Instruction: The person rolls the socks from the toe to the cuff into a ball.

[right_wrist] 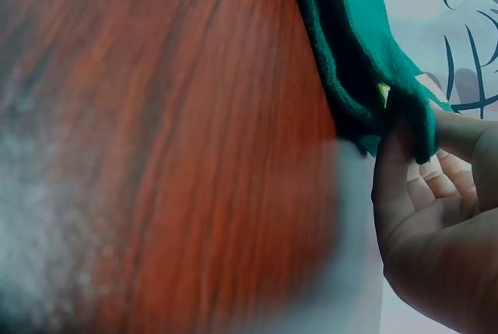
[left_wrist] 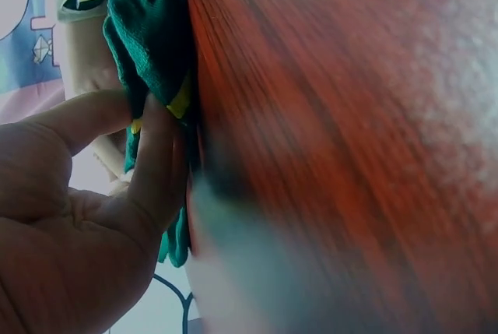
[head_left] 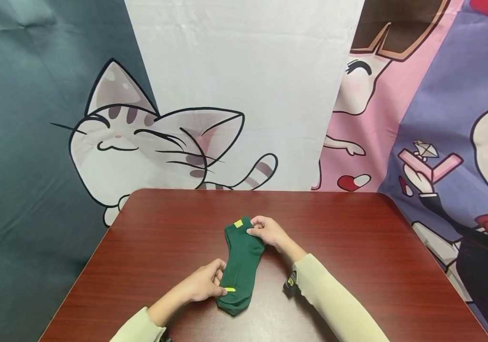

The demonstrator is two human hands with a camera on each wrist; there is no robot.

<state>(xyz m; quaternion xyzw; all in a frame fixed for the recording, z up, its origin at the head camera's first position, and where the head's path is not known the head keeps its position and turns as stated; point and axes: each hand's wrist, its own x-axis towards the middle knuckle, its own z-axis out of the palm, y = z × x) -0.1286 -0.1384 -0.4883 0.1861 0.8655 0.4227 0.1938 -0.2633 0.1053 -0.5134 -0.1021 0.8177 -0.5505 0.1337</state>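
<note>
A pair of dark green ribbed socks [head_left: 244, 263] lies stacked lengthwise at the middle of the table, with a yellow patch near the far end and another near the close end. My left hand [head_left: 204, 281] pinches the left edge beside the nearer yellow patch; in the left wrist view its thumb and finger grip the green sock [left_wrist: 152, 34] cloth from both sides. At the far right corner my right hand [head_left: 269, 231] pinches the other end. The right wrist view shows the sock [right_wrist: 366, 30] edge held between thumb and fingers, its layers hanging slightly apart.
The reddish-brown wooden table [head_left: 333, 228] has rounded far corners. Behind it hangs a cloth backdrop [head_left: 244, 61] with a cartoon cat and figures. A small dark device [head_left: 290, 284] is strapped at the right sleeve [head_left: 333, 294].
</note>
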